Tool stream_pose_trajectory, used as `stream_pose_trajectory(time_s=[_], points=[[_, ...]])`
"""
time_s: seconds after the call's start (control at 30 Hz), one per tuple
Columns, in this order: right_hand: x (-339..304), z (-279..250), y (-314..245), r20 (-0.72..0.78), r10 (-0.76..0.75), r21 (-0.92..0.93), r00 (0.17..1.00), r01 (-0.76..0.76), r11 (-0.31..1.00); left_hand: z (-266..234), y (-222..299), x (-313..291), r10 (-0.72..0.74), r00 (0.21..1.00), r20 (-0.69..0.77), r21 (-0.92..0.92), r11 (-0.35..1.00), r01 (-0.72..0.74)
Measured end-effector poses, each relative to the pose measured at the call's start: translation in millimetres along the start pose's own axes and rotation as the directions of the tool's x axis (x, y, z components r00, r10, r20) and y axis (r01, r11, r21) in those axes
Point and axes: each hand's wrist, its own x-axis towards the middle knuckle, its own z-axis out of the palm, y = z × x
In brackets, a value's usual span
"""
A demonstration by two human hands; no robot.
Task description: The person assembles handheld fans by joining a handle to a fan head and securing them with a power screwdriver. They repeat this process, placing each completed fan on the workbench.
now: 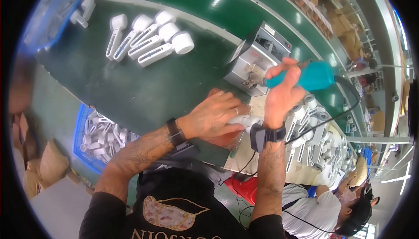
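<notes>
My right hand [281, 95] is wrapped round a teal electric screwdriver [317, 75] with a black cord. Its tip points left, at the front of a grey metal box that looks like a screw feeder [256, 62]; whether they touch I cannot tell. My left hand [216, 114] is closed on a white plastic part [245, 120] over a reddish-brown pad [222, 140]. The part's far end is partly hidden behind my right wrist. Farther off, several white long-handled parts with round heads [152, 55] lie side by side on the dark green tabletop [183, 77].
A large heap of white parts [323, 140] covers the bench on the right. A blue basket [80, 151] full of similar parts stands low on the left. The black cord [318, 123] loops down across the right side. Another person in a white shirt [316, 208] is at lower right.
</notes>
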Motion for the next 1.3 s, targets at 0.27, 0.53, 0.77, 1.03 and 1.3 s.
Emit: stream_pose_trajectory(time_s=[0.27, 0.53, 0.77, 1.03, 1.3], points=[[6, 11, 27, 0.035, -0.020, 0.017, 0.999, 0.019, 1.000, 5, -6, 3, 0.047, 0.998, -0.047, -0.034, 0.998, -0.049], [-27, 0, -2, 0.011, 0.152, 0.095, 0.988, -0.153, 0.984, 9, -10, -2, 0.013, 0.997, -0.077, -0.027, 1.000, -0.015], [-59, -35, -18, 0.030, 0.145, 0.132, 0.989, -0.148, 0.980, 7, -8, -1, 0.002, 0.999, -0.045, -0.035, 0.999, -0.004], [-63, -35, -13, 0.025, 0.123, 0.093, 0.992, -0.125, 0.988, 6, -5, 0, -0.035, 0.999, 0.001, -0.048, 0.998, 0.035], [-69, -35, 1, 0.045, 0.120, 0.085, 0.992, -0.123, 0.989, 6, -4, 0, -0.051, 0.998, -0.020, -0.033, 0.998, 0.051]])
